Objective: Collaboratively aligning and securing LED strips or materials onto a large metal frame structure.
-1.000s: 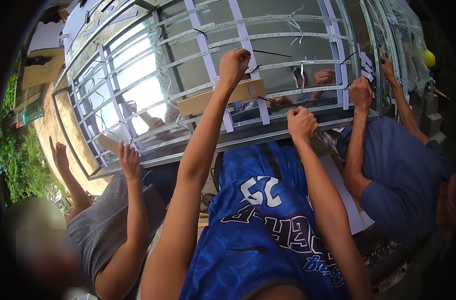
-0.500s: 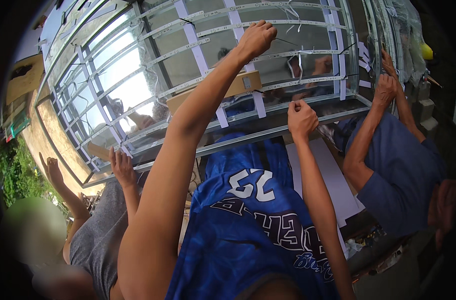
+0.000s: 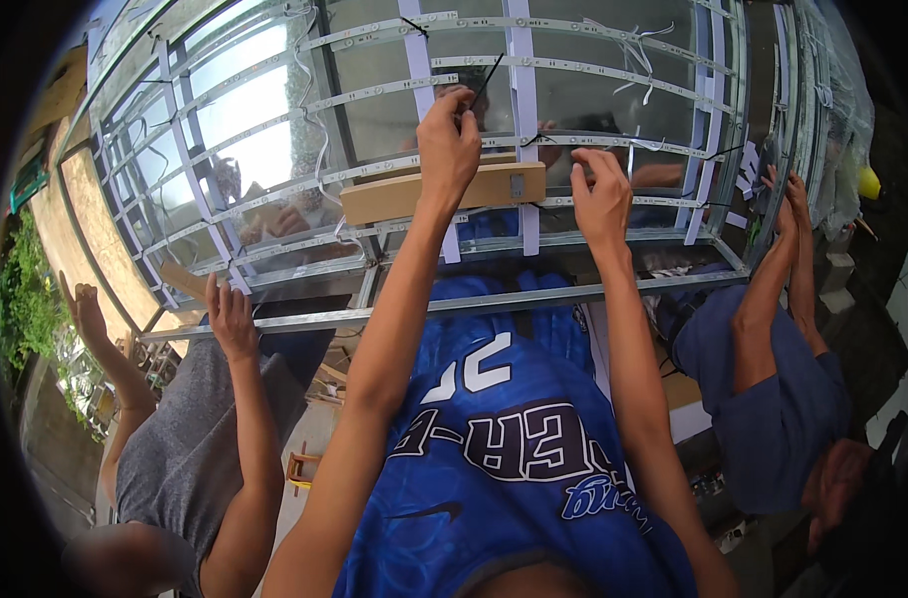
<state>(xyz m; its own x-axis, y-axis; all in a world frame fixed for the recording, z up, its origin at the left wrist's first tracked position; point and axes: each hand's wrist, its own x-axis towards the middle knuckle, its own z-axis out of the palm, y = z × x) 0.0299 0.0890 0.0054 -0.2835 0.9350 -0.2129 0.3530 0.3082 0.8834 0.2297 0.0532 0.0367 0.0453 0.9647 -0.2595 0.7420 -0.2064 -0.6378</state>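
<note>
One black tie (image 3: 488, 81) slants up from the pinching left fingers (image 3: 469, 125), apart from the parted right fingers (image 3: 601, 162).

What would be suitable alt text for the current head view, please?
A person's left grip holds a thin black tie over a metal frame crossed by white light strips, while the right grip hovers open near a brown board. A co-worker in grey is at the left, and another in blue at the right.

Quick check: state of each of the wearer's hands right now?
Left hand: closed, fingers pinching a thin black tie.
Right hand: open, fingers loosely curled, nothing visible in it.
</note>
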